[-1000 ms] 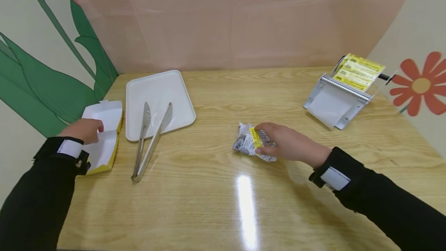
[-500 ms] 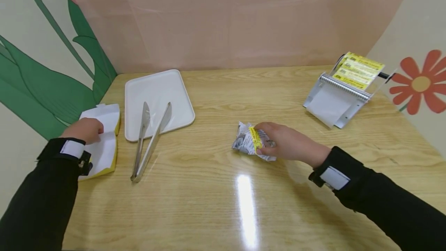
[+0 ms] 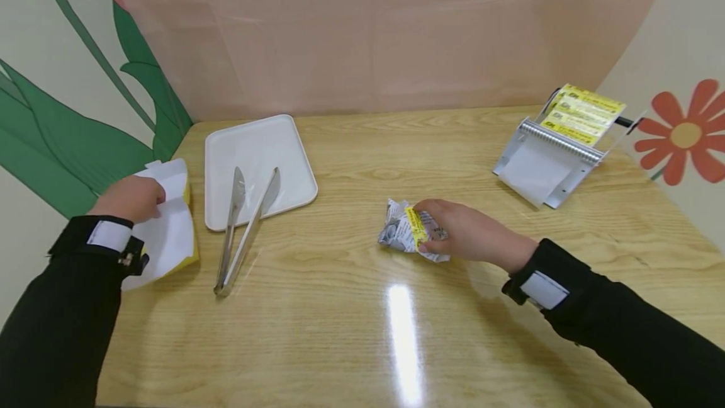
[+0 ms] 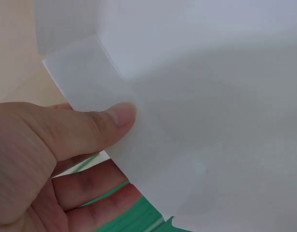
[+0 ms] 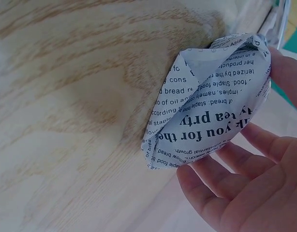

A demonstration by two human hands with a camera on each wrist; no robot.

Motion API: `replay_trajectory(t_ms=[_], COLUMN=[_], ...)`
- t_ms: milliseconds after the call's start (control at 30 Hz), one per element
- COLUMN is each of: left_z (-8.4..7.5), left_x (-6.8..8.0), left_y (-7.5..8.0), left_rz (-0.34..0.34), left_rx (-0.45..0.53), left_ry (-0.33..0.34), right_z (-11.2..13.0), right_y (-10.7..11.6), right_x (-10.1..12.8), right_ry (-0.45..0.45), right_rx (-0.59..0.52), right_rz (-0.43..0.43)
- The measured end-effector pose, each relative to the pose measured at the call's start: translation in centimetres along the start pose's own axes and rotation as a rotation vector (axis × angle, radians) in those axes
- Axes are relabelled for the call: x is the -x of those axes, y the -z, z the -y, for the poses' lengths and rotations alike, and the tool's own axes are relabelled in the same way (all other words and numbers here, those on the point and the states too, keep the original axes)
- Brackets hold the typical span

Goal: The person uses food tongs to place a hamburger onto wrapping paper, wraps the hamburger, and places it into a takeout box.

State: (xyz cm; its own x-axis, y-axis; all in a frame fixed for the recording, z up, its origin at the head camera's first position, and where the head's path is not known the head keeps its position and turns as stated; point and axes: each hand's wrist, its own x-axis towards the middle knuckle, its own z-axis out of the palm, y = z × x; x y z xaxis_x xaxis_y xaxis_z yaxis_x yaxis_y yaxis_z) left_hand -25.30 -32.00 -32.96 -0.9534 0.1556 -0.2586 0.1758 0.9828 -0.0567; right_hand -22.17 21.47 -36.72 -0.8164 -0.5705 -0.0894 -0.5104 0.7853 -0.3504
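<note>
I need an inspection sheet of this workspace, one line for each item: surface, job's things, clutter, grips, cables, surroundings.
Surface: wooden table, glossy, with a light reflection near the front.
Job's things: white and yellow paper box, lifted at one side; printed paper packet with a yellow label, on the table.
Clutter: white tray with metal tongs lying partly on it; label dispenser with yellow labels at the far right.
Grips: left hand pinches a box flap; right hand holds the packet.
Cables: nothing seen.
Surroundings: pink back panel; flower paintings on both side walls.
</note>
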Motion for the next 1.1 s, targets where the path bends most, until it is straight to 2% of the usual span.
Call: replay_trajectory(t_ms=[100,233,333,500,667,800,933,1100], left_z=[-0.7,-3.1,-6.1,-12.1,-17.6,-21.2,-23.9,-26.4], left_x=[0.2,0.5,0.5,0.7,0.5,0.0,-0.5,-1.4], left_y=[1.5,3.8,5.2,6.4,6.5,6.2,5.7,4.4], left_rz=[-0.04,-0.114,-0.172,-0.235,-0.221,-0.228,-0.229,-0.209], left_rx=[-0.011,-0.026,-0.032,-0.041,-0.057,-0.053,-0.045,-0.052], left_ry=[-0.023,-0.059,-0.1,-0.222,-0.332,-0.427,-0.509,-0.584], right_z=[0.0,0.0,-0.1,-0.4,-0.7,-1.0,-1.3,-1.6], right_y=[0.1,0.3,0.4,0.3,0.2,0.1,0.2,0.3], right_x=[0.1,0.3,0.5,0.7,1.1,1.4,1.8,2.2], right_ry=[-0.002,-0.005,-0.009,-0.012,-0.006,0.001,-0.008,-0.018], right_rx=[0.0,-0.002,-0.006,-0.021,-0.032,-0.039,-0.042,-0.05], right_rz=[0.005,0.012,0.009,0.006,-0.002,-0.016,-0.02,-0.027])
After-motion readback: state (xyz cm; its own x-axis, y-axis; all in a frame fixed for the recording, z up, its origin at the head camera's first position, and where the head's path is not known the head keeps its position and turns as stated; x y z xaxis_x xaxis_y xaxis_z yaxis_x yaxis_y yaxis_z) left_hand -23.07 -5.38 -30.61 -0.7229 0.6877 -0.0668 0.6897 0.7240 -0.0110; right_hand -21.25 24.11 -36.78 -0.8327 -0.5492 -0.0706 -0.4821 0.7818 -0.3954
